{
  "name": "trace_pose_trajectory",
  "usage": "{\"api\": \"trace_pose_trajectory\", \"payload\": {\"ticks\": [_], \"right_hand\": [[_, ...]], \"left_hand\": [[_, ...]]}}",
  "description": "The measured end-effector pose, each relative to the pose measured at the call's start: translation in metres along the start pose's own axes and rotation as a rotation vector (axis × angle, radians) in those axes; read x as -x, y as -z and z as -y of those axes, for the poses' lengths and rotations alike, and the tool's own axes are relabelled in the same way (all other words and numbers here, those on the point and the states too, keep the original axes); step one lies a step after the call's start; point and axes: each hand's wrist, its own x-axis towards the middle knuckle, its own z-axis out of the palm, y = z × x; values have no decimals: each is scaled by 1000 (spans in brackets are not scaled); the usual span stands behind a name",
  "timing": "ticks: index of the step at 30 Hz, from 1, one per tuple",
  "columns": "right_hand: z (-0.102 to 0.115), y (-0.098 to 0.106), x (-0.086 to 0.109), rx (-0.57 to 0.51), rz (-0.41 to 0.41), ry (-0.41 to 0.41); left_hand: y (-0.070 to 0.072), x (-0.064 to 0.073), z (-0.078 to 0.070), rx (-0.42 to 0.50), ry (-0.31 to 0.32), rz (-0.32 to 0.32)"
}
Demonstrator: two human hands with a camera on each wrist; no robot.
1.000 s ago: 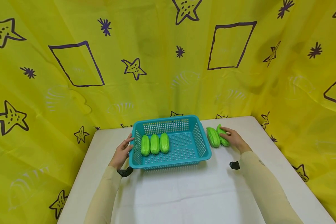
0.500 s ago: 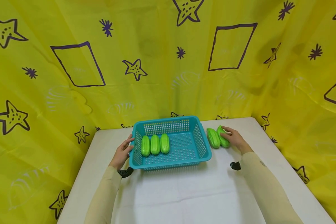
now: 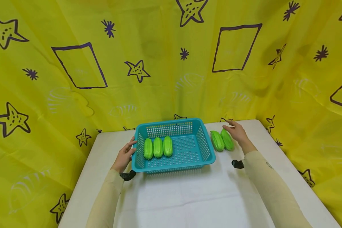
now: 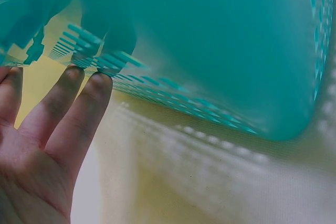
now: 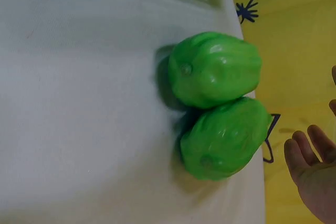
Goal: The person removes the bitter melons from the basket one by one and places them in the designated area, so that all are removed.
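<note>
Beside the teal basket (image 3: 174,166) lie two glossy, ridged green gourds (image 5: 215,69), fingers apart on left hand (image 3: 123,158) and right hand (image 3: 239,134).

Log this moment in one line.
left hand: touching teal basket; right hand: open, holding nothing; inside: three green vegetables; on table: two more vegetables

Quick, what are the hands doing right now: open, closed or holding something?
Left hand: open, fingers against the basket.
Right hand: open, holding nothing, near the outer loose green vegetable.
</note>
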Motion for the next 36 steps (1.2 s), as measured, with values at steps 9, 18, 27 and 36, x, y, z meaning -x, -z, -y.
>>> {"api": "trace_pose_trajectory", "payload": {"ticks": [9,18,27,36], "right_hand": [[33,-8,1,-148,-20,12],[63,-19,5,-208,-6,31],[84,-34,10,-185,55,44],[96,-51,18,-155,122,64]], "left_hand": [[0,0,0,-5,4,-2],[-1,1,-1,-17,-18,-6],[0,0,1,-12,-11,-4],[-1,2,0,-19,-19,-6]]}}
